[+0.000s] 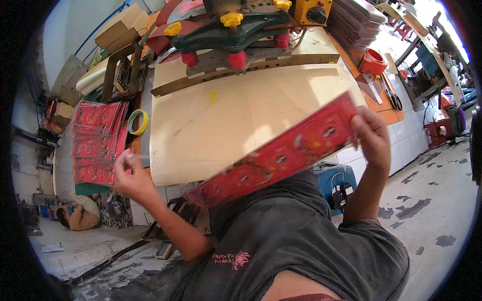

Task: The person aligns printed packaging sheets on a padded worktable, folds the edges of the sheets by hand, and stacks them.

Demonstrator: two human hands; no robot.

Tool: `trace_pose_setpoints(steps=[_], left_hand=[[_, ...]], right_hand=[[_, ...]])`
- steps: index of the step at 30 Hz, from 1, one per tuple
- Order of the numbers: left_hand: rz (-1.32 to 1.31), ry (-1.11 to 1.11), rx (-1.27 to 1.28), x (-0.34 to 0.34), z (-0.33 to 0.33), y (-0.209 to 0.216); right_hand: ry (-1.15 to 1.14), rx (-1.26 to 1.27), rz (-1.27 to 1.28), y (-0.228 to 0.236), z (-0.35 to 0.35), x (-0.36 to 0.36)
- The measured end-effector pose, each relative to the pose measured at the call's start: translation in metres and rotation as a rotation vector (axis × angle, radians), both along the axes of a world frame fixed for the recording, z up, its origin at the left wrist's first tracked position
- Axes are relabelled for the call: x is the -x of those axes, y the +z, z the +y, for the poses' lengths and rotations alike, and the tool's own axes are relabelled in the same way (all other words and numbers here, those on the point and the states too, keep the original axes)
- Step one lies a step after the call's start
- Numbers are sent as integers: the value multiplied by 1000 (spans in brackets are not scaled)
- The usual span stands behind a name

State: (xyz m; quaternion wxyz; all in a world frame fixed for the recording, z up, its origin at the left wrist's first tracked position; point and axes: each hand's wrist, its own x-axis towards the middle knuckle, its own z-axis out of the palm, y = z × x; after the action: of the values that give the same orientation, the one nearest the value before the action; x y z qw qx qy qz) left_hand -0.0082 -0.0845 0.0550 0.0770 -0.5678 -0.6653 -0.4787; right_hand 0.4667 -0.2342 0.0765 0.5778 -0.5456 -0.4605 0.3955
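The right hand (372,133) pinches one end of a long red printed strip (281,156), which slants down and leftward from it, over the near edge of a cream sheet (211,135) and the wearer's lap. The left hand (133,175) is raised with fingers curled, clear of the strip's lower end; whether it holds something thin, I cannot tell. The strip looks light, thin and fairly stiff, since it spans straight from one end. Its glossy face may be slippery and its cutouts could tear, so the plain ends or long edges seem the best hold.

The cream sheet covers much of the orange counter (390,117) between the hands. Beyond both stands a green clamping frame (231,31); just past the left hand are yellow tape (138,122) and piled red strips (98,145). Beyond the right hand lie scissors (393,95); behind it, the floor (422,200) is patchy.
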Motion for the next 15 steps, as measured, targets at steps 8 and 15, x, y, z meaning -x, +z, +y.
trace_pose_setpoints(steps=[8, 15], left_hand=[[84, 385, -44, 208, -18, -40], [321, 838, 166, 307, -27, -63]], right_hand=[[-393, -504, -732, -60, -54, -221], [-646, -339, 438, -43, -80, -279]])
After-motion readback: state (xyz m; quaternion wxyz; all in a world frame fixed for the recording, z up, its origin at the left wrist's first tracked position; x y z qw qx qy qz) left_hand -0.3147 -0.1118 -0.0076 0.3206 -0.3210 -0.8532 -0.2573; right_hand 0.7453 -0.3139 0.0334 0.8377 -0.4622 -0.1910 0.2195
